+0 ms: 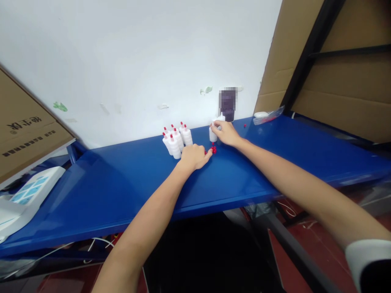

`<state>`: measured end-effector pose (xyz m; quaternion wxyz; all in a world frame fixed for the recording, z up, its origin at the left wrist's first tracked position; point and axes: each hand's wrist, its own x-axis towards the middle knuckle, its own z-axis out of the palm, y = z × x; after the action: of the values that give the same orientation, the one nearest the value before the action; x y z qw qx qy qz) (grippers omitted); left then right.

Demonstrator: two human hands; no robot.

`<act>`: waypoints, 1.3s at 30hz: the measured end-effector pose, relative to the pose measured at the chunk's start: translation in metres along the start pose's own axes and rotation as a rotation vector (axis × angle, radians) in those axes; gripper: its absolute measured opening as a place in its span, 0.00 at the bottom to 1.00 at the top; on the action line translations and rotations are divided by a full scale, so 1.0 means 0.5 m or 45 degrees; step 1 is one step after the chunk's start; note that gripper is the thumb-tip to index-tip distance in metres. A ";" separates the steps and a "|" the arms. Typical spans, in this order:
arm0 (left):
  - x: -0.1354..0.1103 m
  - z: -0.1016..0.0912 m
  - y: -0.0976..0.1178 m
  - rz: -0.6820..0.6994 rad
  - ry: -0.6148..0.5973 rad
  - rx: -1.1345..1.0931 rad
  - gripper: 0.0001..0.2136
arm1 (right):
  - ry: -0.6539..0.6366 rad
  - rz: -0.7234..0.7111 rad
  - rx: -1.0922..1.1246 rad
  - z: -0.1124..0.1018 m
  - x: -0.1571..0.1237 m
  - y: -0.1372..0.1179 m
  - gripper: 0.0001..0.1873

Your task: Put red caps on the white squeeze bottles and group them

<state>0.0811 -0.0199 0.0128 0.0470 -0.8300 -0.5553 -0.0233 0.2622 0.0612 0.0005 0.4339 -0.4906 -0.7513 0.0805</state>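
My left hand (194, 156) rests on the blue table (128, 183) with its fingers curled, fingertips at a small heap of red caps (213, 150). Whether it pinches one is hidden. My right hand (225, 132) is wrapped round a small white bottle (213, 135) standing upright just behind the caps. To the left of my hands stands a cluster of several white bottles with red caps (176, 141).
A plastic bag with white and red pieces (267, 116) lies at the back right. One stray red cap (244, 125) lies near it. Cardboard boxes (24, 130) and a white device (27, 195) sit at the left; cardboard sheets and a black frame (324, 61) stand at right.
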 end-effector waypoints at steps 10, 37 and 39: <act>-0.005 0.007 -0.015 0.038 0.028 -0.025 0.29 | -0.012 0.014 -0.008 0.000 -0.001 -0.002 0.15; 0.015 0.010 -0.030 0.152 0.017 0.011 0.28 | -0.003 -0.004 0.007 -0.001 -0.002 -0.001 0.16; 0.014 0.010 -0.029 0.149 0.025 0.022 0.27 | 0.002 -0.002 -0.005 0.000 -0.002 -0.001 0.16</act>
<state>0.0702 -0.0073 0.0094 0.0611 -0.8604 -0.5054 -0.0239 0.2622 0.0601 0.0004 0.4336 -0.4910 -0.7515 0.0784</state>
